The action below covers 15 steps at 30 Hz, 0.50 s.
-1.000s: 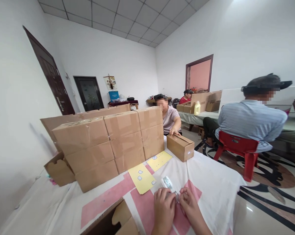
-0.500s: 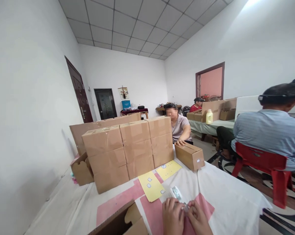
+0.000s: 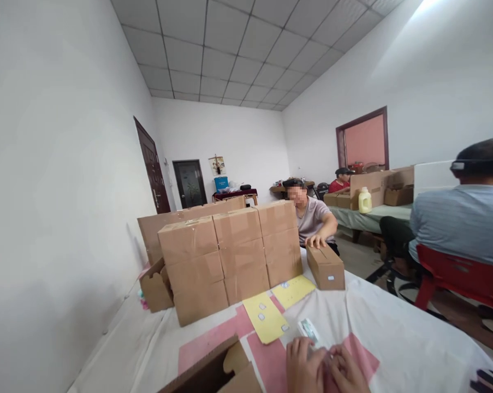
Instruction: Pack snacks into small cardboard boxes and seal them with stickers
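Low in the head view, my left hand [image 3: 306, 363] and my right hand [image 3: 345, 368] are side by side just above the cloth-covered table. The fingers of both are curled in and pinched together, almost meeting. Whatever sits between them is small and hidden by the fingers, so I cannot make it out. Just beyond my left fingertips lies a small white and green packet [image 3: 308, 331]. Past it is a yellow sheet [image 3: 266, 321] with a few small pale labels, and a second yellow sheet [image 3: 294, 291] lies behind that one.
An open cardboard box [image 3: 213, 371] stands at my near left. Stacked cartons [image 3: 246, 251] form a wall across the table, with another open box [image 3: 158, 286] at their left. Opposite, a co-worker's hand [image 3: 318, 240] rests on a closed carton [image 3: 326, 270]. Another person sits on a red chair [image 3: 459, 278].
My view has turned a little to the left, so everything appears further right. My hands stay pinched close together near the packet. The co-worker's carton appears slightly turned, the hand still on it.
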{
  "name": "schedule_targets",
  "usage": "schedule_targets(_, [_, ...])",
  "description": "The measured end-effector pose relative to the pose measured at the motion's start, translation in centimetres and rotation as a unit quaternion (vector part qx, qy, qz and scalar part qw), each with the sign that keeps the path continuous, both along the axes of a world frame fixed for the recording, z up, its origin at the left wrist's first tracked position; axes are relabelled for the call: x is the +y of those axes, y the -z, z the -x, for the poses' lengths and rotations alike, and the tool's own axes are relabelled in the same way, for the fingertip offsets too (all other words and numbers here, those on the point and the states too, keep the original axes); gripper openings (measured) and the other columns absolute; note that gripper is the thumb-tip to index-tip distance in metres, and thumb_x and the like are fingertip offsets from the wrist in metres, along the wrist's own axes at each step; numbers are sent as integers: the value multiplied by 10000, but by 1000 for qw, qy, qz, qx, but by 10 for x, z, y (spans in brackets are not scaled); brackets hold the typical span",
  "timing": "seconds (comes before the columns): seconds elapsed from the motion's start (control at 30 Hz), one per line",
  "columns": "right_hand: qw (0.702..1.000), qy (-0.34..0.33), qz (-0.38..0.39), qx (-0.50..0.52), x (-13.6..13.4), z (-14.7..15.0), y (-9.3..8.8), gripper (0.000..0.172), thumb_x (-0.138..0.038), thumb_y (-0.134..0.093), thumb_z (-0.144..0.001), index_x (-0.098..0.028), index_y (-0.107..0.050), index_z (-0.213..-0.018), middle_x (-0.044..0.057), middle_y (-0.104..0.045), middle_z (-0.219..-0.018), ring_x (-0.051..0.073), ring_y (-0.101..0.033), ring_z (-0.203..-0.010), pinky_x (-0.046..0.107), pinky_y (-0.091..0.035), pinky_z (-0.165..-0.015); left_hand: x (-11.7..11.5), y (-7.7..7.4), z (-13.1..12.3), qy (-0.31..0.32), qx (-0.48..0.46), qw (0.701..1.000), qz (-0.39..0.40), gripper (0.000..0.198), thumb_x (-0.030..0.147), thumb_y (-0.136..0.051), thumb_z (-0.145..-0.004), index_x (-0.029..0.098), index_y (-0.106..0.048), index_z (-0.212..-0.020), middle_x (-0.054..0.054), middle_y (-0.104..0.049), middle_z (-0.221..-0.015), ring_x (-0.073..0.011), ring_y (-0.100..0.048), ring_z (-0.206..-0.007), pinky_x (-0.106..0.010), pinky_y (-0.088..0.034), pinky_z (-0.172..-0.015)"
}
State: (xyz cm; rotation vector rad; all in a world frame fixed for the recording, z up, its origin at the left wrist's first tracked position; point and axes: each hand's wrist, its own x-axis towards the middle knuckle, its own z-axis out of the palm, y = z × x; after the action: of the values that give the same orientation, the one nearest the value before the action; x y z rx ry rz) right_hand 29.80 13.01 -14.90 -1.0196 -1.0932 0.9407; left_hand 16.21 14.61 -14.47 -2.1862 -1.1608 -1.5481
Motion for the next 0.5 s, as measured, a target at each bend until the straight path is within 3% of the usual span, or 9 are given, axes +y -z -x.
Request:
schedule_targets(0.1, [1000,9,-5,-22,-2,2,1,487,-670,-726,-725,-218,-612,-864,13,-600,-691,212,-602,-656,340,-505,-648,-12,-11,1,4,26,999,42,321,163,-717,-826,373,-726,-1069,-1,-700,-1044,-214,-603,-919,-374,-469,-755])
schedule_targets(0.37, [992,-3,10,-122,-2,-2,2,292,-505,-603,-836,-222,-555,-889,-1,-582,-724,201,-594,-678,345,-493,-682,-17,-17,1,-15,23,993,111,120,259,-706,-882,339,-739,-966,6,-698,-1056,-200,-601,-974,-369,-462,-810])
schedule_targets(0.5, [989,4,25,-148,-4,1,0,276,-509,-563,-840,-241,-502,-844,-14,-558,-683,199,-578,-643,338,-481,-647,-21,-20,2,-18,22,990,140,135,251,-706,-872,339,-740,-969,-1,-693,-1058,-201,-599,-994,-364,-464,-832])
